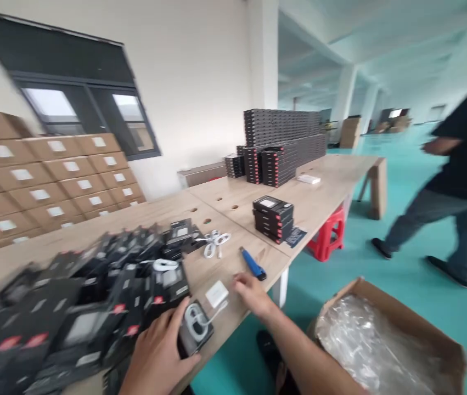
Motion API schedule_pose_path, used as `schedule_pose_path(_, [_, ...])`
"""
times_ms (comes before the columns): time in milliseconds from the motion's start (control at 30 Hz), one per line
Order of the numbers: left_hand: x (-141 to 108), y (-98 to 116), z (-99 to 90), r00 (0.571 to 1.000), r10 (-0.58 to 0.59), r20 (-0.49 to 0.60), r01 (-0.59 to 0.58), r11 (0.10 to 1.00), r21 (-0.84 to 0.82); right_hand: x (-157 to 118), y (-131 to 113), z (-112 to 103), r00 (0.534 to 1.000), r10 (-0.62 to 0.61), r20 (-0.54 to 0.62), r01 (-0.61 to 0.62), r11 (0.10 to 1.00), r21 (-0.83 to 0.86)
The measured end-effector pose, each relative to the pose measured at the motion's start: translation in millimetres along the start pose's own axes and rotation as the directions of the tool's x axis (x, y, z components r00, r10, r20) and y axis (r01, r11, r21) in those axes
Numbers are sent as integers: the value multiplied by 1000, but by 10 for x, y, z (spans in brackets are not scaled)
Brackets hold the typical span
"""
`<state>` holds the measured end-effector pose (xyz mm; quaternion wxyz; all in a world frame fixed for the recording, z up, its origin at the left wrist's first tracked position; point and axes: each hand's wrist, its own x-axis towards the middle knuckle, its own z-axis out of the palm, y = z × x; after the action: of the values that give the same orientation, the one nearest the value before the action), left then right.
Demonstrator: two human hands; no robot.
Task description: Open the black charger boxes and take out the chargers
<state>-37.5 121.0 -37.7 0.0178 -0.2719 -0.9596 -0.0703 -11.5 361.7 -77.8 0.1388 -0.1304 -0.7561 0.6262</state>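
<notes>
My left hand (161,348) is wrapped around a small black box (208,331) at the table's front edge. A coiled white cable (195,322) lies on that box, one end trailing to the right. Beside it on the wood rests a white square piece (217,294). My right hand (252,293) is just right of the white piece, fingers curled together; whatever they may hold is hidden. Just beyond that hand lies a blue utility knife (252,263). Another white cable bundle (215,242) sits farther back on the table.
Many black boxes (93,296) lie heaped on the left of the table (233,225). A short box stack (273,218) stands mid-table, taller stacks (280,145) behind. An open carton (414,318) of clear plastic is at lower right. A person (463,142) walks beyond a red stool (328,236).
</notes>
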Motion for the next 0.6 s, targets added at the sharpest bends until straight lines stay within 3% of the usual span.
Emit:
schedule_pose_path(100, [-75, 35, -83, 989, -81, 127, 84, 996, -15, 105, 56, -69, 995, -63, 82, 73, 989, -130])
schedule_pose_path(233, [-87, 53, -103, 978, -118, 175, 130, 990, -61, 33, -74, -14, 971, -213, 110, 236, 931, -277])
schedule_pose_path(333, [-92, 36, -78, 979, -91, 183, 110, 989, -96, -60, -222, 148, 875, -347, 338, 470, 777, -418])
schedule_pose_path(433, [-109, 31, -47, 981, -82, 174, 103, 988, -115, -116, -321, 372, 763, -353, 541, 630, 593, -502])
schedule_pose_path(600, [-110, 68, -29, 980, -69, 185, 82, 994, -66, -146, -417, 725, 759, -299, 578, 640, 504, -580])
